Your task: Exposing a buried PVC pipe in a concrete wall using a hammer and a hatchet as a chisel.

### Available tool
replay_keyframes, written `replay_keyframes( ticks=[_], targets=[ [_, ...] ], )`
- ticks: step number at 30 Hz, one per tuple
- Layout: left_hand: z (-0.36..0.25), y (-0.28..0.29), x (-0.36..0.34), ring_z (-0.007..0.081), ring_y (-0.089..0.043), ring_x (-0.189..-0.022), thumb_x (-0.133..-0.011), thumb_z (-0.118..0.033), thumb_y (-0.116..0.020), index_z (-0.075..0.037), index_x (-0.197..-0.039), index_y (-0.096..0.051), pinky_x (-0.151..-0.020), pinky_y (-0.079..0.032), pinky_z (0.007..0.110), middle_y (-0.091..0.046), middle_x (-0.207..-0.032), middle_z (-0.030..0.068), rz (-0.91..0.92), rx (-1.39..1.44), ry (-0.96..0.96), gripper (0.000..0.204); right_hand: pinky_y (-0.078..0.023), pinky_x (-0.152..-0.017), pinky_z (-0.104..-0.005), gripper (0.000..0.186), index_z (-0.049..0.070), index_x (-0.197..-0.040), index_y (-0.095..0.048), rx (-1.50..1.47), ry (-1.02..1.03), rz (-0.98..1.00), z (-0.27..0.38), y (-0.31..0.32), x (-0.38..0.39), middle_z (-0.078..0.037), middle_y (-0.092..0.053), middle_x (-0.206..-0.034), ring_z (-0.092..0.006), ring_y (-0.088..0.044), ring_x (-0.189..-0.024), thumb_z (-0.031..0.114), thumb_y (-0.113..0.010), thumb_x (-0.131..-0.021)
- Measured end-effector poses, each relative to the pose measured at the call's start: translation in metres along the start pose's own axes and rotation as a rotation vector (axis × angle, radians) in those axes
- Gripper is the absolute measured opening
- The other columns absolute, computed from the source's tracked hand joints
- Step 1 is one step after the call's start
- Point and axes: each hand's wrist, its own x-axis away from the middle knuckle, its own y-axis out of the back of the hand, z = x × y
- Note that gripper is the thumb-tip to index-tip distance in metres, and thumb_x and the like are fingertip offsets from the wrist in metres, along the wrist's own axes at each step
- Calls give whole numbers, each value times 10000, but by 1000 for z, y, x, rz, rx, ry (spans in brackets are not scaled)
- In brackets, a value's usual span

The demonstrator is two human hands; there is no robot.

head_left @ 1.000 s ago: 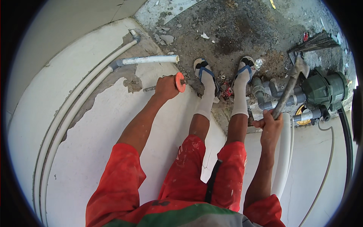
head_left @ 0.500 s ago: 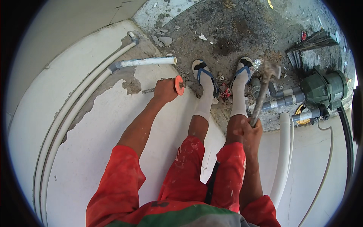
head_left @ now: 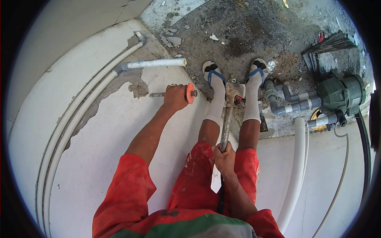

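Observation:
My left hand (head_left: 176, 97) is wrapped round a chisel (head_left: 157, 95) that lies sideways, its tip against the white wall (head_left: 119, 119) beside a chipped, bare patch (head_left: 138, 88). An orange-red round hand guard (head_left: 190, 93) sits at the chisel's struck end, just right of my fist. In front of my legs my right hand (head_left: 224, 158) grips the handle of a hammer (head_left: 228, 115). The hammer's worn metal head is up between my shins, to the right of the guard and apart from it.
Two cream pipes (head_left: 75, 115) run in a groove along the wall; a white pipe stub (head_left: 156, 63) juts out above my left hand. On the right stand a green water pump (head_left: 340, 94) with grey pipes and a stack of dark sheets (head_left: 332, 55). Rubble (head_left: 173, 41) litters the floor.
The hammer has swung left, from beside my right leg to between my shins, nearer the chisel. My left hand and the chisel have barely shifted.

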Motion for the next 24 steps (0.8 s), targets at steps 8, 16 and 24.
replay_keyframes(
  ticks=[8,16,24],
  targets=[
    [4,5,-9,289,-632,-675,-784,-330,-623,-96,-814,-646,-669,-469,418,-642,-749,103,33,32,-41,237,-470,-499,-264,228,24,-1071,-415,-479,493,-335,181,123,-57,-117,-608,-796,-140,-563,-590,50,-529,-876],
    [-2,1,-11,328,-628,-684,-755,-297,-627,-84,-831,-648,-652,-505,407,-635,-748,141,-5,120,-54,227,-451,-423,-302,130,41,-951,-392,-332,84,-366,28,-64,-48,-94,-542,-708,-182,-565,-491,36,-479,-855],
    [8,16,0,325,-623,-676,-748,-274,-623,-102,-851,-637,-662,-497,415,-631,-732,132,12,121,16,201,-398,-394,-260,245,50,-856,-428,-78,94,-112,40,7,-34,-13,-455,-562,-119,-471,-440,244,-551,-937]
  ],
)
